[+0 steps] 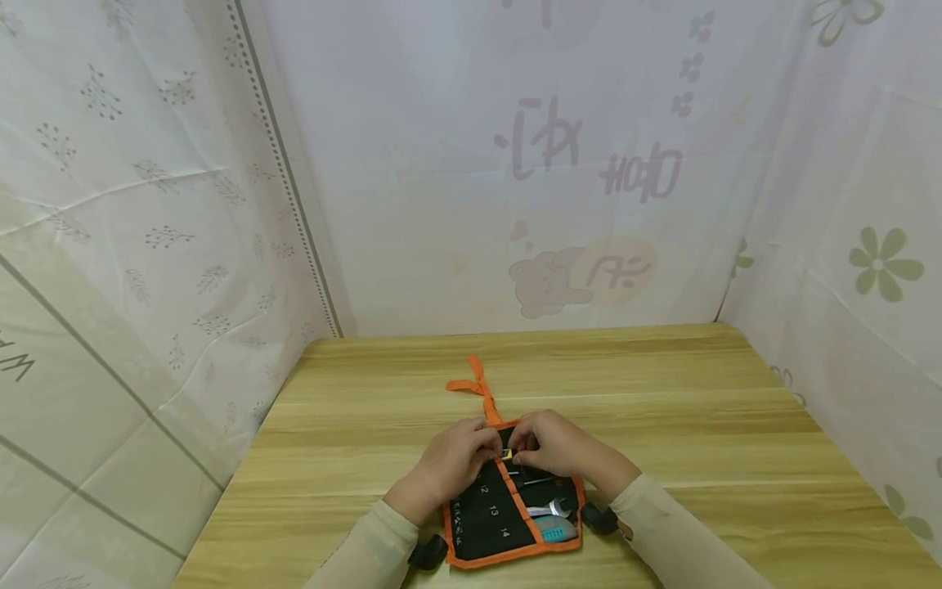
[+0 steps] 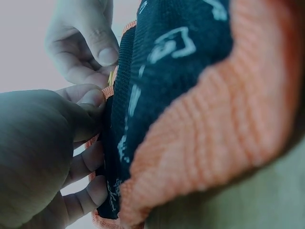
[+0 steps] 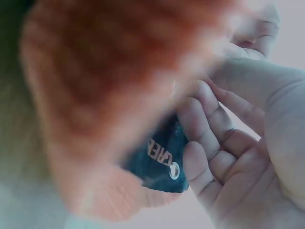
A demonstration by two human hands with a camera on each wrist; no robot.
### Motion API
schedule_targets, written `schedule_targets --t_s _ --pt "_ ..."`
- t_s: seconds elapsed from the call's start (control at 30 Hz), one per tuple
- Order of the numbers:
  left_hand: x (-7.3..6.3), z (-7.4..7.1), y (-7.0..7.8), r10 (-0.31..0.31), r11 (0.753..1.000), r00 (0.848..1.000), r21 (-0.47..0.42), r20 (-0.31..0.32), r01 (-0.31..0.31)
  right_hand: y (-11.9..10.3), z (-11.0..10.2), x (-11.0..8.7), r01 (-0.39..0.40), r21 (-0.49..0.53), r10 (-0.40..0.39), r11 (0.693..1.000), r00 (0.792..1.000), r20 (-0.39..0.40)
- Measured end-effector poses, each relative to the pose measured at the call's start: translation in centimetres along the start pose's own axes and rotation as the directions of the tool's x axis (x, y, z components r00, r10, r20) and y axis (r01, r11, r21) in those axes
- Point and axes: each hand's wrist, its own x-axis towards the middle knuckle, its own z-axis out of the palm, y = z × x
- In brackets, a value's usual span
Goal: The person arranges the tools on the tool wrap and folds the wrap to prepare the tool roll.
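Note:
A black tool pouch (image 1: 471,523) with orange trim lies on the table, printed with pocket numbers. Its upper pocket edge (image 2: 108,91) is pinched between the thumb and finger of my left hand (image 1: 458,460); the other left fingers lie along the black fabric. From the opposite side my right hand (image 1: 555,443) pinches a small yellow item (image 1: 507,454) at the pocket opening, most of it hidden by fingers and fabric. A silver wrench (image 1: 555,508) and a grey and teal utility knife (image 1: 557,529) sit in lower pockets, with a thin metal shaft (image 1: 539,481) above them.
The orange tie strap (image 1: 482,388) stretches from the pouch's top toward the back of the wooden table (image 1: 353,433). Patterned cloth (image 1: 441,204) hangs behind and at both sides. A black wrist device (image 1: 428,553) rests close to the pouch's left corner.

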Motion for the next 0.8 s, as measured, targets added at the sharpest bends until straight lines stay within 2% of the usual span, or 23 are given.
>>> schedule_targets --t_s 0.37,0.57,0.8 --pt "0.1 -0.9 0.3 -0.060 0.998 0.997 -0.025 0.056 0.061 -0.2 -0.9 -1.1 -0.017 -0.110 0.014 0.994 1.000 -0.023" --pt "0.2 -1.5 0.6 -0.112 0.993 0.989 -0.027 0.101 0.115 -0.4 -1.4 -2.0 -0.017 -0.120 0.014 0.993 1.000 -0.018" --pt "-0.2 -2.1 0.8 -0.125 0.991 0.989 -0.035 0.075 0.127 -0.3 -1.9 -3.1 -0.022 -0.117 0.020 0.993 1.000 -0.017"
